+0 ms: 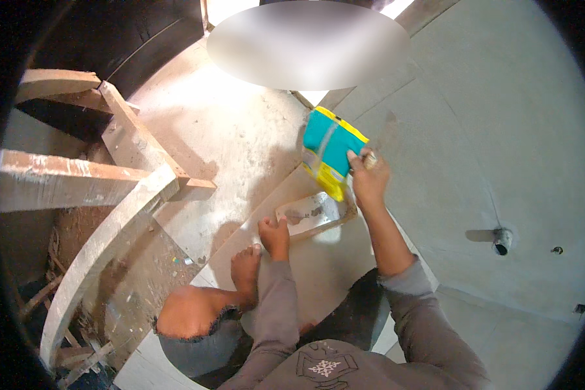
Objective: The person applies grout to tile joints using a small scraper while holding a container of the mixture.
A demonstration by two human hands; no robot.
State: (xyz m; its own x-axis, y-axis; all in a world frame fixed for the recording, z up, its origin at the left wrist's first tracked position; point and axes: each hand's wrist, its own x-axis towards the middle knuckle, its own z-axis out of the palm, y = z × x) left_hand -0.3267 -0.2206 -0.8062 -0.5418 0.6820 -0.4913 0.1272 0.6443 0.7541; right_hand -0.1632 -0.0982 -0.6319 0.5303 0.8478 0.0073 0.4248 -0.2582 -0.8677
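Teal-yellow item (335, 144) is held by right grip (369, 179), left grip (275, 238) beside tray (332, 207).

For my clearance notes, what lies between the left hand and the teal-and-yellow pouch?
What looks like a shallow rectangular tray, in the head view.

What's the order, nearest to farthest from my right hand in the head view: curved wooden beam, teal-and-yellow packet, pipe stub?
1. Teal-and-yellow packet, in your right hand
2. Pipe stub, to the right
3. Curved wooden beam, at left
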